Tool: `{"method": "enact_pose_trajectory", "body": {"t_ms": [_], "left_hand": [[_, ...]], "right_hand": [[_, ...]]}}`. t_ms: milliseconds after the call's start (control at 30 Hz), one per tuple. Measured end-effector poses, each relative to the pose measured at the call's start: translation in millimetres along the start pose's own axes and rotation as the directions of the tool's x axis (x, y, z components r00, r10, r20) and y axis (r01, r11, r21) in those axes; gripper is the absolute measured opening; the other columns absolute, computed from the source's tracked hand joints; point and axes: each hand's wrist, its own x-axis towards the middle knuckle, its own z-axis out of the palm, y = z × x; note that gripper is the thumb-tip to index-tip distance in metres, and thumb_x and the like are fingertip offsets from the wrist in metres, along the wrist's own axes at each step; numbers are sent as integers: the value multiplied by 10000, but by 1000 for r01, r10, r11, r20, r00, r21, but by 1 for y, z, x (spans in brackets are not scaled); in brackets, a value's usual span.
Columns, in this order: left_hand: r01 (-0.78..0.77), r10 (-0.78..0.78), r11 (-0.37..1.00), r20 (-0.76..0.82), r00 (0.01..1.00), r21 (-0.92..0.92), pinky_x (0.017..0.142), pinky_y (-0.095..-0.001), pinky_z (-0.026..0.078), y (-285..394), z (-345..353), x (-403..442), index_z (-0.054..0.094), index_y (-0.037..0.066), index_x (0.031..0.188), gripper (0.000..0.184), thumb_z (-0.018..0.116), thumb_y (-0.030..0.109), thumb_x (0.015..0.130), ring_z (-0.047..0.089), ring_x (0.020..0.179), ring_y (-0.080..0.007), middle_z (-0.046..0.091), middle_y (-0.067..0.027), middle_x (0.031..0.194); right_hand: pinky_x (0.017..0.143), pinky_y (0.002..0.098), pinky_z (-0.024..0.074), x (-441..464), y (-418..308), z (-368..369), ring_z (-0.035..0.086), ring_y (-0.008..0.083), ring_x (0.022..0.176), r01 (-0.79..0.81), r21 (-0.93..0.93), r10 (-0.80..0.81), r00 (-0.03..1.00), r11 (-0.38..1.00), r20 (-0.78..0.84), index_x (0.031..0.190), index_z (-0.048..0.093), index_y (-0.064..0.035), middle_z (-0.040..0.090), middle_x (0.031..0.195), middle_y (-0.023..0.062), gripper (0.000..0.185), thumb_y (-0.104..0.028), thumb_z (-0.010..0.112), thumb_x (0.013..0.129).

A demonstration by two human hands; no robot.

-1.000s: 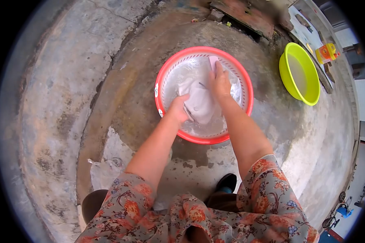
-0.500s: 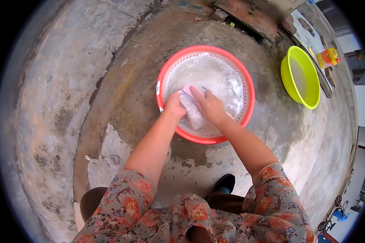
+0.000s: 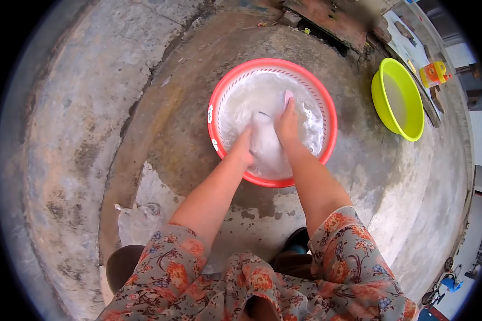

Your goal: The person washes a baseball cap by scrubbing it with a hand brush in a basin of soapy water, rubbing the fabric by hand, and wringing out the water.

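A red-rimmed basin (image 3: 333, 125) of cloudy, soapy water sits on the ground in front of me. My left hand (image 3: 243, 145) is at the near left inside it, with its fingers against a pale wet cloth (image 3: 266, 142). Motion blurs this cloth, and a small dark mark shows at its far end. On the cloth's right side, my right hand (image 3: 288, 124) grips a pink scrub brush (image 3: 288, 97), whose pale bristles face left. The left fingertips are partly hidden by water and blur.
At the right stands a yellow-green basin (image 3: 376, 101) with cloudy liquid in it. Beside it is a yellow-capped container (image 3: 432, 75) with an orange label. A crumpled plastic bag (image 3: 139, 224) lies at the lower left. Rough concrete surrounds the basins.
My right hand has moved right and away from me, turning the brush upright beside the cloth. My left hand has shifted slightly right and nearer, and the cloth now lies straighter between the hands.
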Motion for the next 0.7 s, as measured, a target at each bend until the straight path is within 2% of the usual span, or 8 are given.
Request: {"method": "enact_pose_trajectory", "body": {"t_ms": [67,200,267,333,400,500,633,700], "left_hand": [[157,-32,912,317,948,-378,936,-468,360,-2,-11,32,508,74,1142,417,369,376,889,483,1079,-298,522,-123,1154],[61,16,931,207,978,-360,901,-467,403,28,5,7,503,61,1119,396,292,317,902,522,1020,-302,546,-140,1092],[12,70,932,212,975,-363,900,-456,404,35,20,-8,496,51,1109,365,274,256,904,530,1007,-290,549,-144,1078],[-86,194,922,259,946,-376,879,-404,411,32,27,-16,487,70,1129,332,289,235,919,502,1031,-257,526,-105,1106],[-22,159,905,289,944,-426,888,-407,409,31,33,-20,480,61,1139,299,329,205,925,511,1026,-260,520,-105,1130],[4,105,950,331,938,-312,937,-440,380,33,30,-27,450,30,1180,336,394,228,914,513,1063,-280,540,-132,1130],[-72,185,919,263,947,-387,929,-443,392,57,2,-8,448,16,1186,390,415,279,900,502,1079,-293,526,-149,1155],[-114,203,924,213,956,-366,932,-441,390,57,-7,-6,456,20,1183,399,420,292,894,501,1080,-294,525,-149,1159]], "right_hand": [[859,421,411,-10,-16,-19,508,399,1018,106,112,-119,986,988,118,1336,262,-88,498,1090,291,579,-215,512,830],[828,410,431,-42,-48,-49,539,390,944,350,268,-410,885,898,219,1301,359,-108,539,1036,234,505,-227,523,838],[757,416,455,-55,-64,-69,551,374,823,523,-37,-472,795,852,381,1304,368,-178,535,863,199,488,-239,525,846],[701,426,464,-48,-57,-64,543,363,745,567,-19,-532,784,824,321,1296,380,-226,485,776,188,474,-258,525,845],[705,434,465,-29,-49,-58,553,381,779,373,-342,-302,921,862,245,1288,388,-215,503,866,220,447,-280,493,858],[762,462,451,11,-19,-48,556,420,868,104,-386,-94,995,917,46,1286,374,-154,520,977,260,454,-304,458,866],[860,438,412,22,18,-51,492,414,1036,6,-8,-6,995,1000,-96,1275,365,-72,440,1212,253,466,-242,473,855],[874,431,404,19,36,-32,485,408,1049,-9,-97,-4,990,995,-138,1273,352,-40,445,1209,254,482,-243,475,853]]}}
